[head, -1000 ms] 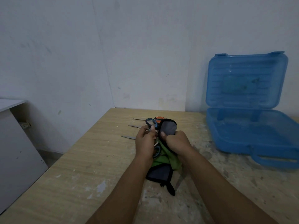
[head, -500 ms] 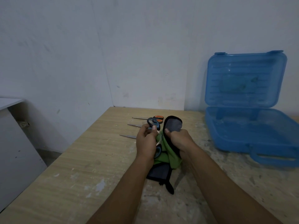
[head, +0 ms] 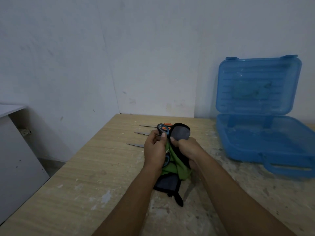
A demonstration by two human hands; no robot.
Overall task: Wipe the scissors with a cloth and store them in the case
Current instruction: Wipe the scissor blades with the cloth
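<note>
My left hand (head: 154, 151) grips a pair of scissors with black and blue handles (head: 162, 128); one handle loop sticks up above my thumb and another shows below my palm. My right hand (head: 186, 147) grips a green, grey and black cloth (head: 177, 166) bunched against the scissors, whose blades are hidden in it. The cloth's lower end lies on the table. The blue plastic case (head: 265, 138) stands open at the right, lid leaning on the wall.
More scissors lie on the wooden table (head: 85, 176) beyond my hands: an orange-handled pair (head: 166, 125) and two steel blades (head: 142, 133) (head: 135, 145) pointing left. A white cabinet (head: 15, 150) stands to the left of the table. White walls close the corner.
My hands and the cloth-wrapped scissors stay in about the same spot; the cloth's grey upper flap has shifted slightly right, uncovering the orange handles behind.
</note>
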